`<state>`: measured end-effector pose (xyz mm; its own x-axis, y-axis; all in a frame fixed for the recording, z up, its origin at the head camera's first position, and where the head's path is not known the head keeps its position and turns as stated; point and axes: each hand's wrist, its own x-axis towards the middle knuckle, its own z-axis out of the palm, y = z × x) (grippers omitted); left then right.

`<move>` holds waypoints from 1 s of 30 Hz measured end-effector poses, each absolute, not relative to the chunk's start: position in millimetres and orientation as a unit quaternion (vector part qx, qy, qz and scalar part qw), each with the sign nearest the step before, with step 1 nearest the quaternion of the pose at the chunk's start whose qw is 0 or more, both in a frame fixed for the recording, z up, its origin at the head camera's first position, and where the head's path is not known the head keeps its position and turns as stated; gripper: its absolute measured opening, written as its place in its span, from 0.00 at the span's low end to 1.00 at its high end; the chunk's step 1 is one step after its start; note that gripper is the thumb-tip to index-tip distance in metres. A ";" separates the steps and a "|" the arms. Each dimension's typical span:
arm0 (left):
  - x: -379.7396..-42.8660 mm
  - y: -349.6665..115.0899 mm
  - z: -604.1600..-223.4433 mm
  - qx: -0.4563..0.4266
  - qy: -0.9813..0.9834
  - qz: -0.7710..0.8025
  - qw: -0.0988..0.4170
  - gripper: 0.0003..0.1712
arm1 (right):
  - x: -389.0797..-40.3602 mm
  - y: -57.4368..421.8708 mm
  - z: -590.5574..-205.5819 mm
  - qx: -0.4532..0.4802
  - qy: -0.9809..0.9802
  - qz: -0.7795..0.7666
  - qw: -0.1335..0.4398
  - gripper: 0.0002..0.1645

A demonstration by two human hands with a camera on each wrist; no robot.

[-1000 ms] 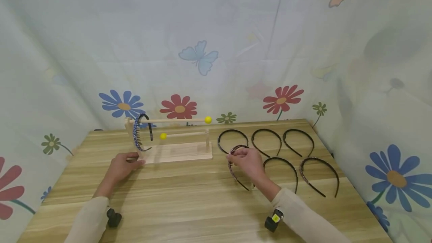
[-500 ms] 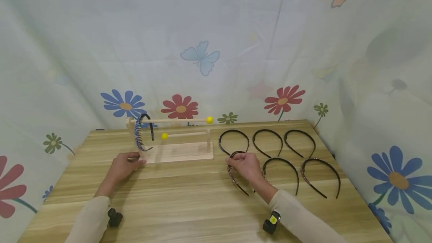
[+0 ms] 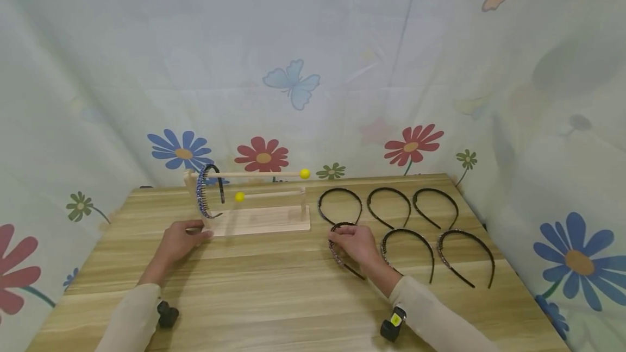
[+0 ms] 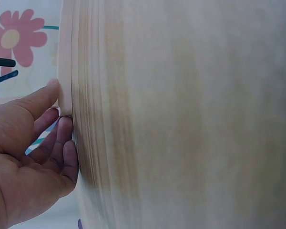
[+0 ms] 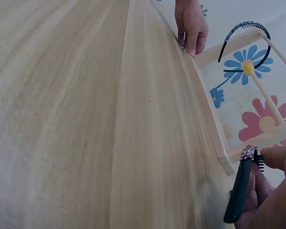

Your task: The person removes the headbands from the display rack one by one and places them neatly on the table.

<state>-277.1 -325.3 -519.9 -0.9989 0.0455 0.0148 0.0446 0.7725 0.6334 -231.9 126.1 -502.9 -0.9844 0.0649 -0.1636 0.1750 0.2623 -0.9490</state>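
My right hand [image 3: 361,243] pinches a black toothed headband [image 3: 337,254] with sparkling stones along its band, just right of the wooden stand. In the right wrist view this headband [image 5: 239,191] is seen edge-on between thumb and fingers. My left hand [image 3: 178,240] grips the left end of the wooden headband stand [image 3: 264,220]; in the left wrist view the thumb lies on top of the base [image 4: 65,57] and the fingers curl at its corner. A blue-stoned headband [image 3: 200,192] hangs on the stand's upper rod near the left post.
Several black headbands lie on the table at the right, among them a back-row headband [image 3: 340,190] and a front-right headband [image 3: 467,232]. Yellow balls cap the stand's upper rod [image 3: 266,174] and lower rod [image 3: 271,195]. A flower-print cloth [image 3: 313,96] hangs behind the wooden table [image 3: 264,297].
My right hand has drawn the pinched headband slightly toward the near side of the table. The left hand stays at the stand's end.
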 end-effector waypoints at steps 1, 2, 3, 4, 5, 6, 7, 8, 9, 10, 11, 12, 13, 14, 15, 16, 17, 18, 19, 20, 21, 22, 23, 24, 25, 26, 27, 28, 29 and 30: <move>-277.2 -325.4 -520.3 0.024 0.941 0.337 0.001 0.31 | -231.6 125.9 -503.6 0.076 0.793 -0.603 0.047 0.16; -277.3 -325.5 -520.6 0.023 0.941 0.337 0.002 0.31 | -231.3 125.7 -504.1 0.078 0.792 -0.604 0.050 0.17; -277.4 -325.6 -520.8 0.021 0.941 0.337 0.003 0.32 | -231.1 125.5 -504.5 0.079 0.791 -0.604 0.051 0.17; -277.6 -325.9 -520.7 0.020 0.941 0.337 0.005 0.32 | -230.9 125.4 -505.2 0.076 0.792 -0.604 0.052 0.17; -277.8 -326.2 -520.6 0.020 0.941 0.337 0.006 0.32 | -230.8 125.3 -505.7 0.075 0.792 -0.604 0.053 0.17; -278.0 -326.5 -520.4 0.019 0.941 0.337 0.006 0.32 | -230.7 125.2 -506.2 0.073 0.793 -0.603 0.053 0.17; -278.4 -326.9 -520.1 0.019 0.941 0.337 0.007 0.33 | -230.5 125.2 -506.5 0.071 0.793 -0.603 0.053 0.18; -278.6 -326.9 -519.9 0.019 0.941 0.338 0.008 0.33 | -230.3 125.2 -506.8 0.069 0.793 -0.603 0.055 0.18; -278.8 -327.0 -519.9 0.018 0.941 0.339 0.008 0.33 | -230.0 125.1 -507.2 0.067 0.793 -0.603 0.057 0.18; -279.2 -327.1 -519.8 0.018 0.940 0.339 0.009 0.33 | -229.7 125.2 -507.5 0.065 0.793 -0.602 0.060 0.18; -279.2 -326.9 -519.8 0.017 0.940 0.341 0.009 0.33 | -229.5 125.2 -507.9 0.062 0.794 -0.602 0.063 0.18; -279.2 -326.7 -519.9 0.016 0.940 0.342 0.010 0.33 | -229.1 125.2 -508.4 0.058 0.794 -0.601 0.066 0.18; -279.3 -326.5 -520.1 0.015 0.939 0.343 0.011 0.33 | -228.7 125.1 -508.9 0.055 0.794 -0.601 0.071 0.18; -279.2 -326.5 -520.2 0.014 0.939 0.343 0.012 0.33 | -228.5 125.0 -509.6 0.052 0.795 -0.600 0.075 0.18; -279.3 -326.9 -520.1 0.013 0.939 0.344 0.013 0.33 | -228.2 124.8 -510.0 0.050 0.796 -0.598 0.078 0.18; -279.4 -327.3 -519.9 0.014 0.939 0.344 0.013 0.33 | -227.9 124.6 -510.4 0.046 0.797 -0.597 0.080 0.18; -279.4 -327.4 -520.1 0.014 0.939 0.344 0.013 0.33 | -227.5 124.4 -511.0 0.043 0.798 -0.595 0.082 0.18; -279.6 -327.6 -520.3 0.014 0.939 0.344 0.013 0.33 | -227.2 124.2 -511.1 0.042 0.798 -0.595 0.084 0.18; -279.7 -327.7 -520.4 0.015 0.939 0.344 0.012 0.33 | -226.7 124.0 -511.2 0.039 0.799 -0.595 0.085 0.18; -279.8 -327.9 -520.4 0.016 0.939 0.344 0.012 0.33 | -226.2 123.9 -511.3 0.037 0.800 -0.593 0.085 0.18; -279.9 -327.8 -520.6 0.017 0.939 0.344 0.010 0.32 | -225.6 123.8 -511.1 0.035 0.800 -0.593 0.085 0.17; -279.9 -327.6 -520.9 0.018 0.939 0.344 0.009 0.32 | -225.0 123.8 -511.1 0.032 0.801 -0.592 0.084 0.17; -279.8 -327.4 -521.1 0.018 0.939 0.344 0.008 0.32 | -224.6 123.8 -511.0 0.031 0.801 -0.592 0.085 0.17; -279.8 -327.4 -521.1 0.019 0.939 0.344 0.008 0.32 | -224.2 123.8 -510.8 0.031 0.801 -0.591 0.085 0.16; -279.7 -327.4 -521.1 0.019 0.939 0.343 0.008 0.32 | -223.8 123.9 -510.9 0.028 0.802 -0.590 0.085 0.16; -279.5 -327.2 -521.1 0.019 0.939 0.343 0.008 0.32 | -223.6 124.1 -510.9 0.027 0.804 -0.589 0.084 0.15; -279.4 -327.4 -520.8 0.019 0.939 0.343 0.009 0.33 | -223.4 124.1 -510.9 0.024 0.804 -0.588 0.083 0.15; -279.3 -327.2 -520.8 0.018 0.939 0.342 0.010 0.33 | -223.2 124.2 -511.0 0.023 0.805 -0.587 0.082 0.15; -279.1 -327.0 -520.6 0.018 0.940 0.342 0.010 0.33 | -223.3 124.3 -511.2 0.022 0.806 -0.585 0.082 0.14; -279.0 -326.9 -520.7 0.018 0.940 0.342 0.010 0.33 | -223.0 124.5 -511.1 0.019 0.808 -0.583 0.082 0.14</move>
<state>-279.0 -326.9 -520.7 -0.9991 0.0412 -0.0069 0.0272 0.7658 0.6424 -223.0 124.5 -511.1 -0.9860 -0.0643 -0.1540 0.1259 0.3192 -0.9393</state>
